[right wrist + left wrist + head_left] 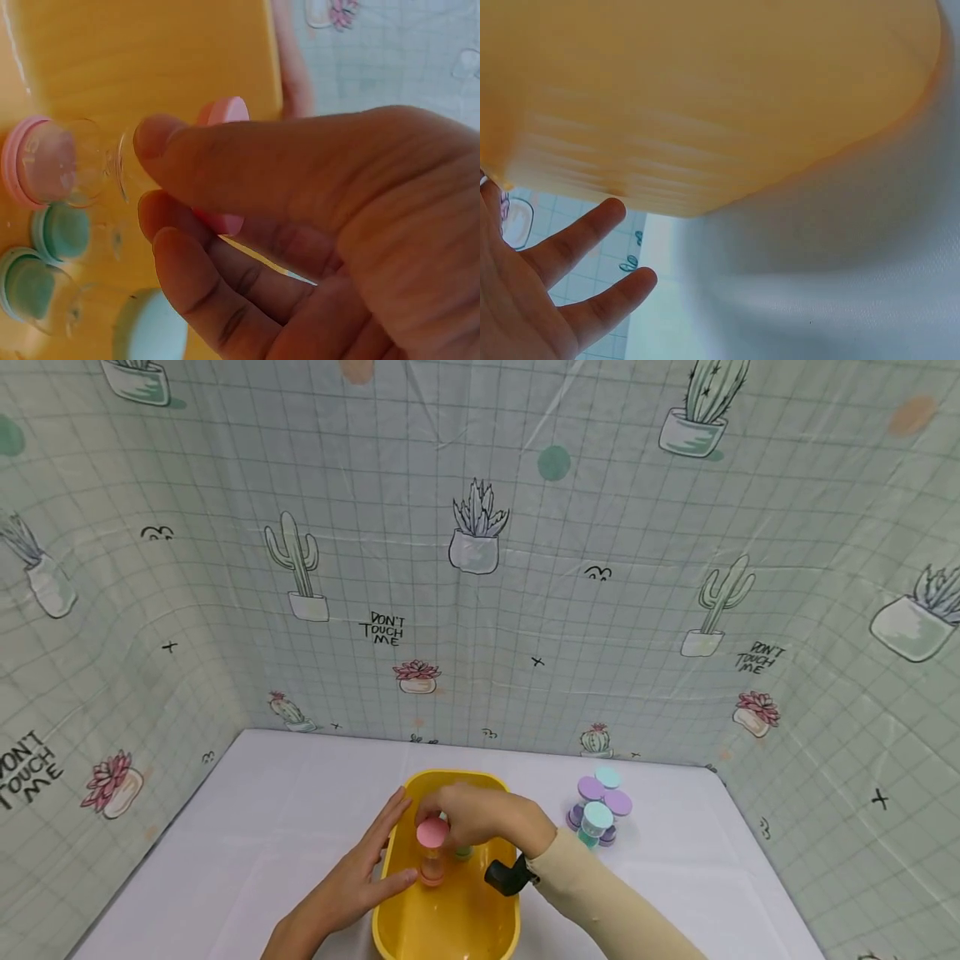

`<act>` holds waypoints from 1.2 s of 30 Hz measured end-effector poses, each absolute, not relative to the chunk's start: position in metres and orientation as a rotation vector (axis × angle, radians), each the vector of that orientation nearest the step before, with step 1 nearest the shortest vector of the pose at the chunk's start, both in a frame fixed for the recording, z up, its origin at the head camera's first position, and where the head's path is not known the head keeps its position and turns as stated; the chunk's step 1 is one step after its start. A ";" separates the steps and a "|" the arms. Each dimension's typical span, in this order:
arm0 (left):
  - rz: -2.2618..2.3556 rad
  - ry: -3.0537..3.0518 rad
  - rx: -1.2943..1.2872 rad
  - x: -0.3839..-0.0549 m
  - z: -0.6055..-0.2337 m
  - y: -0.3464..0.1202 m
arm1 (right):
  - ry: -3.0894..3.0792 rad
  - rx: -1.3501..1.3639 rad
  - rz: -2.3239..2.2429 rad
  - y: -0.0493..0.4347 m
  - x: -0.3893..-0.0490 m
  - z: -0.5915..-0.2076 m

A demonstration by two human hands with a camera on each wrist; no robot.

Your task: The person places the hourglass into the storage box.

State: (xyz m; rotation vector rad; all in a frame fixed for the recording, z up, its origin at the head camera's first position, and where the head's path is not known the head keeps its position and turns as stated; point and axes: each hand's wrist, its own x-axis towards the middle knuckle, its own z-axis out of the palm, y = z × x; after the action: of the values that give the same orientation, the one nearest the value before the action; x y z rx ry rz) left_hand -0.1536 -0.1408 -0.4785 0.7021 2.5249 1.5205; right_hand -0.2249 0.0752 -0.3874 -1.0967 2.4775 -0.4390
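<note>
A yellow tub (495, 918) stands on the table before me. My right hand (480, 814) reaches into it and pinches a pink-capped sand timer (432, 833) between thumb and fingers, near its upper cap. This timer is upright in the head view, its clear waist and lower pink cap (45, 161) showing in the right wrist view. Green-capped sand timers (66, 231) sit beside it in the tub, partly hidden by the hand. My left hand (348, 881) lies along the tub's left side with fingers extended; in the left wrist view its fingers (577, 236) are spread by the outer wall.
To the right of the tub, several purple and teal sand timers (597, 818) stand clustered on the white table (652, 893). A patterned cloth (480, 610) encloses the back and sides. A black device (508, 877) is strapped to my right wrist.
</note>
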 end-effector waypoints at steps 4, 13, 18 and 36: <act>1.502 2.525 0.680 -0.155 -0.478 -0.140 | 2.475 -1.073 -0.401 0.073 -0.223 -0.394; 1.508 2.532 0.695 -0.156 -0.476 -0.138 | 2.485 -1.085 -0.331 0.069 -0.217 -0.400; 1.537 2.503 0.664 -0.157 -0.476 -0.138 | 2.497 -1.059 -0.326 0.067 -0.214 -0.399; 1.561 2.494 0.679 -0.155 -0.477 -0.138 | 2.519 -1.076 -0.319 0.068 -0.208 -0.398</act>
State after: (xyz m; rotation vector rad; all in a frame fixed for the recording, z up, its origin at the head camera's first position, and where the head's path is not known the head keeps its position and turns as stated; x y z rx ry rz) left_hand -0.1546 -0.1379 -0.4774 0.6786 2.4943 1.5609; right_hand -0.2082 0.0679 -0.3979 -1.0764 2.5188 -0.3186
